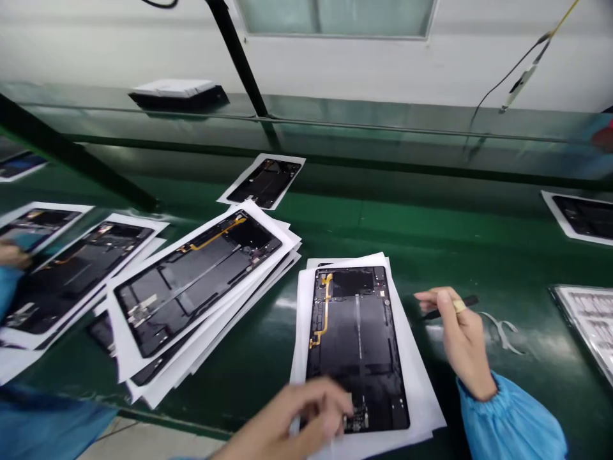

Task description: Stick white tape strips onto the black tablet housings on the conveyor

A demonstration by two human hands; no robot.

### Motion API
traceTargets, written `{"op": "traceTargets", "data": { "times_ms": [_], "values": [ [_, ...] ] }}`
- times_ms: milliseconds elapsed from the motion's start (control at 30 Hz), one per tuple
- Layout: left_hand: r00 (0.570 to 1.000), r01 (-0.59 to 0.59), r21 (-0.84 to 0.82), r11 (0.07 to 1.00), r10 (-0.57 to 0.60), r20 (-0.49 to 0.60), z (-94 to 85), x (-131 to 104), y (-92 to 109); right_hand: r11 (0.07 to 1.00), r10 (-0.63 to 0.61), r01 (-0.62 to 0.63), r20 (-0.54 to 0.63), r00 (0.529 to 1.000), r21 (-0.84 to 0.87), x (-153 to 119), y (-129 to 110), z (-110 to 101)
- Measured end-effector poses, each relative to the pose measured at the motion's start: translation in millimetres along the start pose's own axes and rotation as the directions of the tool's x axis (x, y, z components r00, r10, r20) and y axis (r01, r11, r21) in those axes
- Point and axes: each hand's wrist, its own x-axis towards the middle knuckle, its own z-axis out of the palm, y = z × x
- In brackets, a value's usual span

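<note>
An opened tablet housing (383, 358), black inside with an orange flex cable (327, 306) along its left side, lies on white sheets (419, 409) in front of me. Over its lower end is my left hand (301, 415), fingers curled together and blurred, beside a small circuit board (357, 418). Whether anything is between those fingertips is hidden. To the right of the housing, my right hand (462, 345) is closed round a slim black pen-like tool (472, 300), raised off the housing. A yellow band (460, 306) wraps one of its fingers.
Left of me is a stack of similar housings (191, 300) interleaved with white sheets. At far left, another person's hand (14, 255) touches more housings. A single housing (268, 182) lies behind. White curved strips (505, 332) and a tray of small parts (587, 319) are at right.
</note>
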Motion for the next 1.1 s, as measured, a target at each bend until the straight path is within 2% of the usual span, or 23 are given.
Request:
{"op": "traceTargets", "data": {
  "times_ms": [67, 133, 200, 267, 433, 700, 1100],
  "values": [
    [0.987, -0.094, 0.116, 0.989, 0.108, -0.119, -9.7, 46.1, 19.2, 0.994, -0.028, 0.022, 0.059, 0.998, 0.107, 0.4, 3.6, 11.2],
    [0.944, -0.174, 0.279, 0.944, 0.24, -0.225, -12.2, 92.8, 28.6, 0.985, -0.054, 0.032, 0.127, 0.99, 0.168, -1.3, 9.8, 22.1],
    [0.911, -0.193, 0.403, 0.895, 0.316, -0.265, -9.5, 127.7, 26.9, 0.983, -0.051, 0.022, 0.16, 0.986, 0.182, -3.4, 15.6, 29.3],
    [0.894, -0.2, 0.462, 0.864, 0.354, -0.274, -5.1, 146.0, 18.9, 0.985, -0.042, 0.015, 0.157, 0.987, 0.172, -4.8, 18.8, 32.5],
    [0.857, -0.234, 0.391, 0.89, 0.379, -0.349, -2.9, 147.5, 8.4, 0.984, -0.071, 0.038, 0.185, 0.98, 0.176, -3.3, 17.6, 32.5],
    [0.875, -0.24, 0.411, 0.88, 0.38, -0.302, -4.8, 144.8, 9.3, 0.992, -0.073, 0.055, 0.157, 0.985, 0.115, 0.0, 12.0, 32.7],
    [0.876, -0.254, 0.439, 0.862, 0.397, -0.273, -3.6, 143.8, 10.4, 0.994, 0.012, -0.019, 0.07, 0.997, 0.104, -2.3, 19.1, 30.5]
  ]
}}
